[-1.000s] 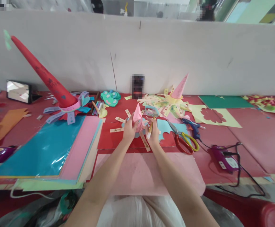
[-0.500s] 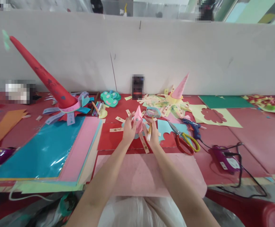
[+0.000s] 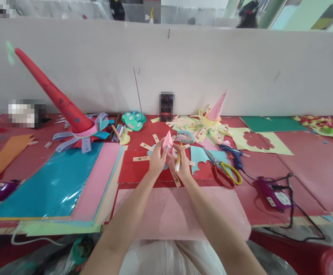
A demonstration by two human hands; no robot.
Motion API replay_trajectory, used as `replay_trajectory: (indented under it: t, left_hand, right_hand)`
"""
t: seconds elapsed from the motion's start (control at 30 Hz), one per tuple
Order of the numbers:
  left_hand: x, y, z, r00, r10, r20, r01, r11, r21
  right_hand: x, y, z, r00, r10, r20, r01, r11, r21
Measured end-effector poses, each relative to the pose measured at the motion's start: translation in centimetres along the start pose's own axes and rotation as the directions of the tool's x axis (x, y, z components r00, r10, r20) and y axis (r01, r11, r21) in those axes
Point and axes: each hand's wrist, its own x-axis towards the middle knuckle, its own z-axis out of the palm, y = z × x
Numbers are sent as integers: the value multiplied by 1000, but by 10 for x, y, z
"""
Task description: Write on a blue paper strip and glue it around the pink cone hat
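Note:
Between my hands stands a small pink paper cone [image 3: 168,140], its tip pointing up and away from me. My left hand [image 3: 157,158] is closed on the cone's left side, thumb near a small shiny dot on it. My right hand [image 3: 182,162] holds a yellowish pencil-like stick [image 3: 178,160] while its fingers touch the cone's lower right. Beneath them, patterned cream paper strips [image 3: 143,158] fan out around light-blue paper, on a red sheet [image 3: 134,172]. How the cone's base meets the blue paper is hidden by my hands.
To the right lie scissors [image 3: 225,170], a blue glue gun [image 3: 233,153] and a purple corded box [image 3: 275,193]. A pink cone on yellow strips [image 3: 217,109] stands behind. On the left are a tall red cone [image 3: 59,97] and blue sheets [image 3: 46,183]. A roll of tape [image 3: 185,136] sits beyond my right hand.
My right hand has moved slightly left and closer to the cone, with the stick still in it. The cone has shifted a little and tilts slightly differently. My left hand stays on it.

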Motion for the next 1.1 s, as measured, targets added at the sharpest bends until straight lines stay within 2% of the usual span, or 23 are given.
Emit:
replay_trajectory:
  t: [0.23, 0.53, 0.97, 1.1]
  left_hand:
    - [-1, 3, -2, 996, 87, 2, -87, 996, 8]
    - [0, 5, -4, 987, 163, 13, -163, 987, 1]
    - [-3, 4, -1, 985, 170, 15, -170, 985, 2]
    - [-4, 4, -1, 985, 169, 20, -169, 986, 6]
  right_hand:
    - [1, -2, -2, 1000, 6, -2, -6, 998, 55]
    - [2, -7, -2, 995, 93, -33, -87, 986, 140]
    - [4, -14, -3, 992, 88, -95, -75, 989, 129]
    - [3, -14, -2, 990, 103, -100, -77, 969, 234]
